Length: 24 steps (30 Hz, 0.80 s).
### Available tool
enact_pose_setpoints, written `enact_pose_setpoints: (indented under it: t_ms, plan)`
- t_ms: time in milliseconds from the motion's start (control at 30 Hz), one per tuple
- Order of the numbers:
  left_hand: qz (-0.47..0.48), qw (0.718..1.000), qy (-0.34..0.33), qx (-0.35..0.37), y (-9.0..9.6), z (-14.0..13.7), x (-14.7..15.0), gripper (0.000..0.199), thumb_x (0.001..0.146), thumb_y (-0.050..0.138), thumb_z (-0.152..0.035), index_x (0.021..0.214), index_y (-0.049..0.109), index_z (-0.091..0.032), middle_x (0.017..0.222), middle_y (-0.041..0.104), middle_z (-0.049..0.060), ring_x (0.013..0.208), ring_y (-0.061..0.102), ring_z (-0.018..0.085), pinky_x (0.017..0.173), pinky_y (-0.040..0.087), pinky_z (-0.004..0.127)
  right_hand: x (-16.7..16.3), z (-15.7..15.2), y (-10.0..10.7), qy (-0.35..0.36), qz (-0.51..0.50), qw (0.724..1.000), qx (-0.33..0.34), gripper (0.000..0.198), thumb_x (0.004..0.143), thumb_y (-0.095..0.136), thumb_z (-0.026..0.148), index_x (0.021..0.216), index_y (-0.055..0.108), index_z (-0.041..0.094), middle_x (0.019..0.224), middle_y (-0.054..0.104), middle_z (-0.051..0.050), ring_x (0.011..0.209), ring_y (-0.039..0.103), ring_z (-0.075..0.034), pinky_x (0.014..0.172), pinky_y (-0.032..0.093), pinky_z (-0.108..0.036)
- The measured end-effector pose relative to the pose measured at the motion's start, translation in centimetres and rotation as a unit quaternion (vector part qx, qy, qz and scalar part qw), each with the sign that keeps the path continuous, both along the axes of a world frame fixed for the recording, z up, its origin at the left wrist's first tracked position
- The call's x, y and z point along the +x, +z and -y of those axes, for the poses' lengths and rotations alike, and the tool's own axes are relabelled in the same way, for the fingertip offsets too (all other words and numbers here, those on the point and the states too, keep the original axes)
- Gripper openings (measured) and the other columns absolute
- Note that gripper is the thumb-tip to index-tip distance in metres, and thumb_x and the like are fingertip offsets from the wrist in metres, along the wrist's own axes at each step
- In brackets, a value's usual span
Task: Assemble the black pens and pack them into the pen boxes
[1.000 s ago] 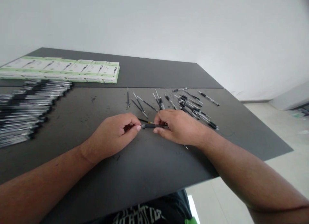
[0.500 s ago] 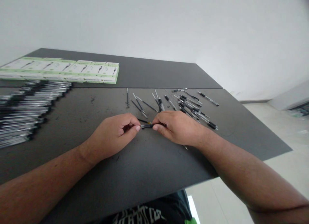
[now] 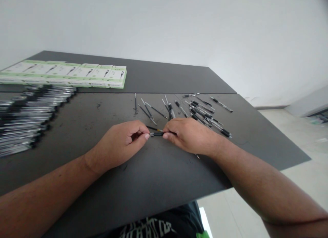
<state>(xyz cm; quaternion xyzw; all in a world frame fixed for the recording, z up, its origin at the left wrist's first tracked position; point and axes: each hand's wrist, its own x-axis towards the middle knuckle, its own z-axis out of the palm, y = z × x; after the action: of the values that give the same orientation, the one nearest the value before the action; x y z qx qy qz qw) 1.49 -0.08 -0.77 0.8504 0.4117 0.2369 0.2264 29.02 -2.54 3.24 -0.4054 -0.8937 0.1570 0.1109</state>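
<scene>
Between my two hands a pen (image 3: 157,134) with a black grip is held level, just above the dark table. My left hand (image 3: 128,140) pinches its pale tip end with thumb and forefinger. My right hand (image 3: 188,133) is closed on the black barrel, and its fingers hide the other end. Behind the pen a thin refill (image 3: 153,128) with a yellowish tip lies close to the right fingertips. Beyond my hands several loose refills (image 3: 146,111) are strewn. A heap of clear pens with black grips (image 3: 202,111) spreads past my right hand.
A thick row of pens (image 3: 38,118) covers the left of the table (image 3: 143,183). Behind it stand several white and green boxes (image 3: 99,75) side by side. A single pen (image 3: 220,104) lies apart at the right. A pale wall rises behind the table.
Almost nothing differs. Both hands keep the same grip on the pen, and the view has shifted very slightly.
</scene>
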Motion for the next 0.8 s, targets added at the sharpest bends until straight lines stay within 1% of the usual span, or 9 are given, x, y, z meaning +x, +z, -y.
enact_pose_setpoints:
  t_ms: [100, 200, 267, 333, 400, 533, 667, 733, 800]
  plan:
    - [0.0, 1.0, 0.003, -0.002, 0.01, 0.02, -0.03, 0.025, 0.099, 0.06, -0.043, 0.093, 0.076, -0.026, 0.083, 0.08, 0.001, 0.074, 0.073, 0.021, 0.07, 0.048, 0.032, 0.01, 0.0, -0.05, -0.009, -0.024, 1.0, 0.0, 0.015, 0.113, 0.066, 0.026, 0.116, 0.076, 0.016, 0.106, 0.08, -0.01, 0.097, 0.071, -0.022, 0.088, 0.049, -0.033]
    - [-0.001, 1.0, 0.0, -0.002, 0.13, 0.08, -0.02, 0.026, 0.099, 0.059, -0.043, 0.092, 0.076, -0.026, 0.081, 0.08, 0.0, 0.073, 0.072, 0.02, 0.068, 0.047, 0.032, 0.02, 0.01, -0.05, -0.03, -0.033, 0.999, -0.006, 0.01, 0.105, 0.076, 0.025, 0.112, 0.075, 0.018, 0.1, 0.079, -0.006, 0.091, 0.07, -0.02, 0.083, 0.048, -0.031]
    - [0.001, 1.0, -0.002, -0.002, 0.22, 0.11, 0.02, 0.026, 0.099, 0.059, -0.043, 0.091, 0.076, -0.026, 0.08, 0.079, 0.0, 0.072, 0.072, 0.02, 0.067, 0.046, 0.032, 0.02, 0.02, -0.05, -0.017, -0.012, 1.0, -0.003, 0.008, 0.109, 0.071, 0.025, 0.107, 0.075, 0.018, 0.098, 0.078, -0.007, 0.092, 0.069, -0.021, 0.084, 0.047, -0.032]
    - [0.004, 1.0, -0.001, -0.001, 0.29, 0.12, 0.08, 0.026, 0.098, 0.058, -0.043, 0.09, 0.076, -0.026, 0.08, 0.079, 0.0, 0.072, 0.072, 0.02, 0.067, 0.045, 0.032, 0.02, 0.03, -0.07, 0.0, -0.007, 1.0, 0.004, 0.016, 0.114, 0.063, 0.025, 0.109, 0.076, 0.017, 0.101, 0.079, -0.009, 0.096, 0.07, -0.022, 0.087, 0.048, -0.034]
    - [0.005, 1.0, 0.0, -0.001, 0.32, 0.12, 0.12, 0.026, 0.098, 0.059, -0.042, 0.09, 0.076, -0.026, 0.08, 0.08, 0.0, 0.073, 0.072, 0.02, 0.067, 0.046, 0.032, 0.02, 0.04, -0.11, -0.003, -0.023, 1.0, 0.004, 0.014, 0.112, 0.066, 0.026, 0.111, 0.076, 0.017, 0.104, 0.08, -0.009, 0.097, 0.07, -0.022, 0.088, 0.049, -0.033]
    - [0.005, 1.0, -0.003, -0.002, 0.29, 0.09, 0.15, 0.025, 0.098, 0.059, -0.042, 0.091, 0.077, -0.026, 0.08, 0.08, 0.0, 0.072, 0.072, 0.02, 0.068, 0.047, 0.032, 0.02, 0.02, -0.13, -0.011, -0.015, 1.0, -0.001, 0.007, 0.108, 0.073, 0.025, 0.107, 0.074, 0.018, 0.098, 0.078, -0.007, 0.091, 0.068, -0.021, 0.084, 0.047, -0.032]
    - [0.004, 1.0, -0.001, -0.002, 0.28, 0.09, 0.17, 0.025, 0.099, 0.059, -0.043, 0.091, 0.076, -0.027, 0.081, 0.08, 0.0, 0.073, 0.072, 0.02, 0.068, 0.047, 0.032, 0.01, 0.05, -0.13, 0.002, -0.012, 1.0, 0.001, 0.019, 0.116, 0.059, 0.025, 0.113, 0.076, 0.016, 0.106, 0.08, -0.011, 0.099, 0.071, -0.023, 0.091, 0.049, -0.034]
    - [0.002, 1.0, -0.001, -0.003, 0.24, 0.08, 0.19, 0.025, 0.098, 0.059, -0.043, 0.091, 0.076, -0.027, 0.081, 0.08, 0.0, 0.073, 0.073, 0.021, 0.069, 0.048, 0.033, -0.01, 0.09, -0.11, -0.014, -0.034, 0.999, -0.008, 0.013, 0.111, 0.068, 0.026, 0.117, 0.075, 0.017, 0.108, 0.081, -0.01, 0.098, 0.072, -0.022, 0.09, 0.049, -0.033]
    - [0.002, 1.0, -0.003, -0.001, 0.17, 0.05, 0.21, 0.024, 0.099, 0.059, -0.043, 0.092, 0.076, -0.027, 0.082, 0.08, 0.0, 0.074, 0.073, 0.021, 0.069, 0.048, 0.033, -0.06, 0.11, -0.04, -0.031, -0.036, 0.999, -0.015, 0.012, 0.105, 0.077, 0.027, 0.114, 0.075, 0.018, 0.103, 0.08, -0.007, 0.093, 0.071, -0.021, 0.086, 0.048, -0.031]
